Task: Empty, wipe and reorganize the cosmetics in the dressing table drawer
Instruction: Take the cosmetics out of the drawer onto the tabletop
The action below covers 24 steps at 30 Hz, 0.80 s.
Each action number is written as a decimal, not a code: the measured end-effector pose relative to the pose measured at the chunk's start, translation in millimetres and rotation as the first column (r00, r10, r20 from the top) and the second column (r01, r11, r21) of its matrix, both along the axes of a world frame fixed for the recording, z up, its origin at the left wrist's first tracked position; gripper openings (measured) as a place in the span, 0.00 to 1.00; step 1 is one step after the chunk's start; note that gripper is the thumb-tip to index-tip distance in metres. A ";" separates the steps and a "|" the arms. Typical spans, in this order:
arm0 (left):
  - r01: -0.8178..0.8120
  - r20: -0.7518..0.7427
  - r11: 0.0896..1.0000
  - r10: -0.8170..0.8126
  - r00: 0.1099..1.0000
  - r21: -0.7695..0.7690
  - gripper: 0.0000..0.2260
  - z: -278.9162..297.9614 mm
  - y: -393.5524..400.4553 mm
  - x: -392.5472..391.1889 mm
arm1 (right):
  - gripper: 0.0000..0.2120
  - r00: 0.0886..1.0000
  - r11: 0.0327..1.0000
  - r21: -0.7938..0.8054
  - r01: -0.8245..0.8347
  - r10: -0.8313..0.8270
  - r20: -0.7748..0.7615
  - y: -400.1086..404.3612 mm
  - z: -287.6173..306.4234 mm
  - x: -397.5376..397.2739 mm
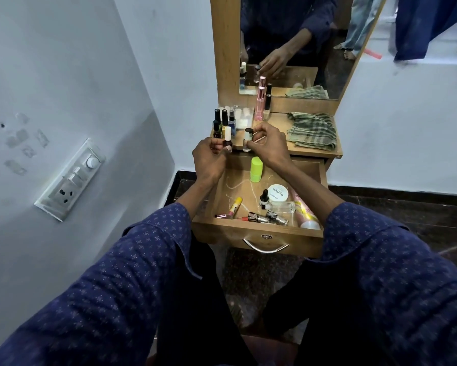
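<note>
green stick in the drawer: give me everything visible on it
The lime-green stick is a short, rounded cylinder of what looks like matte plastic, with a faint seam partway down that suggests a cap over a base. No label can be read. It sits in the open wooden drawer, toward the back, apparently standing on its base, apart from the other cosmetics nearer the front. The right hand is above and behind it, not touching it. Nothing else visibly touches it.

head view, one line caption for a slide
Both hands lift small bottles from the open drawer onto the dressing table top.
</note>
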<state>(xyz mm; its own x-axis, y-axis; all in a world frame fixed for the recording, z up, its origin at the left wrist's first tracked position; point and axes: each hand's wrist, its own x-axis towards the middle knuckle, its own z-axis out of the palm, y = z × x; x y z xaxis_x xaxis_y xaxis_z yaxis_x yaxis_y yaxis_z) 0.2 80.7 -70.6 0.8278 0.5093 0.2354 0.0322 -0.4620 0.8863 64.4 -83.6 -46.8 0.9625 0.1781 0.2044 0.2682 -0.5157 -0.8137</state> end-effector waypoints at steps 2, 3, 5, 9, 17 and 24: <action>-0.029 0.020 1.000 0.029 0.999 -0.011 0.10 -1.4 -1.1 5.5 | 0.16 0.999 1.000 0.015 0.017 -0.017 0.028 6.6 -0.9 3.5; -0.041 0.026 0.999 0.042 0.999 -0.019 0.10 -2.9 -2.1 8.0 | 0.16 0.999 0.999 0.027 0.023 -0.024 0.037 9.4 -1.7 5.1; -0.064 0.026 0.997 0.065 0.998 -0.041 0.11 -6.3 -4.6 12.2 | 0.16 0.999 0.999 0.041 0.035 -0.037 0.038 14.9 -3.2 8.1; -0.130 0.034 0.990 0.132 0.991 -0.053 0.11 -8.7 -8.6 16.7 | 0.15 0.999 0.998 0.050 0.034 -0.036 0.034 29.8 -1.9 14.9; -0.172 0.057 0.979 0.179 0.982 -0.108 0.10 -10.6 -10.0 25.1 | 0.15 0.998 0.996 0.076 0.044 -0.047 0.041 43.8 -9.9 22.9; -0.203 0.063 0.971 0.212 0.975 -0.128 0.07 -13.3 -6.0 33.7 | 0.16 0.999 0.993 0.110 0.041 -0.043 0.016 49.0 -10.7 25.7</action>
